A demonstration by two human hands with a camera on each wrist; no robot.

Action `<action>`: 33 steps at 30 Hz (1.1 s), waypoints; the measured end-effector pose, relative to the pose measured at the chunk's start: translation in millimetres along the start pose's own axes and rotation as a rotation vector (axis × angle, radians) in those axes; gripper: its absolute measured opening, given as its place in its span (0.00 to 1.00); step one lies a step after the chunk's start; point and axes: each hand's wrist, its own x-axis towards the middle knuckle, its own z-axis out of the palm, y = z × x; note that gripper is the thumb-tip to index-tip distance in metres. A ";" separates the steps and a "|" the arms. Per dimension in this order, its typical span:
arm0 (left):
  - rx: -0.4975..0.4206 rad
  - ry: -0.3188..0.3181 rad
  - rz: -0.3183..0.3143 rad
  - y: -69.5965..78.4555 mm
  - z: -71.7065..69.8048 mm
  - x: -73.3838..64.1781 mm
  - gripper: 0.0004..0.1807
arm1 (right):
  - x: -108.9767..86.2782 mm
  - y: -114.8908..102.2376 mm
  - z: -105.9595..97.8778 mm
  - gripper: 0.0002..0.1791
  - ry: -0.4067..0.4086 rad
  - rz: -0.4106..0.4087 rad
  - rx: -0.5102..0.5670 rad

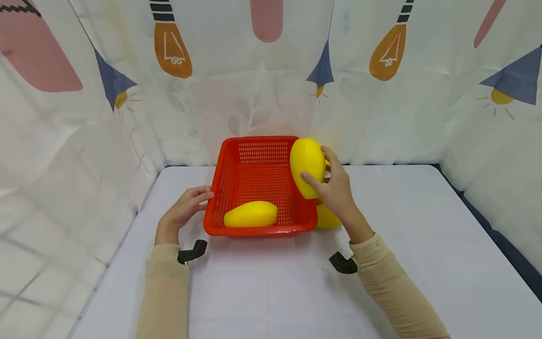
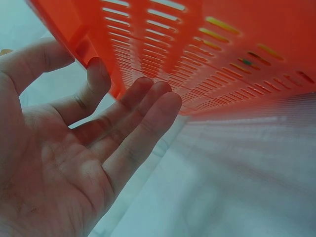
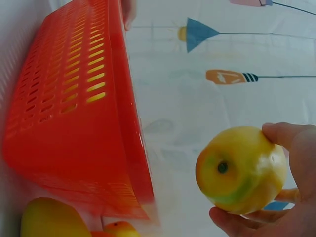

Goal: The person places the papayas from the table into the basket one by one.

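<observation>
A red plastic basket [image 1: 262, 184] with slotted walls stands on the table. My left hand [image 1: 185, 210] holds its left rim. In the left wrist view the thumb reaches over the rim, the bent index finger lies beneath it, and the other fingers [image 2: 148, 123] extend along the outer wall. One yellow mango [image 1: 251, 214] lies inside, near the front wall. My right hand [image 1: 336, 190] grips another yellow mango [image 1: 306, 165] above the basket's right rim, between thumb and fingers. Its dark stem end faces the right wrist camera.
Beside the basket's right wall, partly hidden by my right hand, a further mango [image 1: 328, 218] lies on the white table [image 1: 271, 287]. A patterned white curtain [image 1: 262, 94] hangs directly behind the table's back edge.
</observation>
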 end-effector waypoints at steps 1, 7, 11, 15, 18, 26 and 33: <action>-0.001 -0.001 0.001 -0.4 0.3 0.3 0.18 | -0.5 -0.1 0.7 0.44 -0.004 0.004 0.005; -0.007 0.008 -0.012 0.8 1.5 -0.1 0.15 | -3.8 -1.1 2.2 0.44 -0.003 0.032 0.039; -0.010 0.012 -0.010 3.0 1.1 -2.5 0.16 | -5.2 -5.0 4.3 0.44 -0.008 0.040 0.043; -0.021 0.004 0.012 2.3 1.1 -2.4 0.15 | -6.5 -8.7 5.6 0.44 -0.009 0.041 0.034; -0.024 -0.006 0.016 0.9 2.4 -0.9 0.15 | -8.0 -8.7 5.4 0.43 -0.002 0.037 0.032; -0.016 -0.014 0.020 -0.2 3.7 0.9 0.17 | -5.3 -5.0 9.6 0.44 0.015 0.006 0.028; -0.021 -0.011 0.015 -0.1 1.9 0.3 0.16 | -4.4 -4.7 14.8 0.45 0.012 0.009 0.022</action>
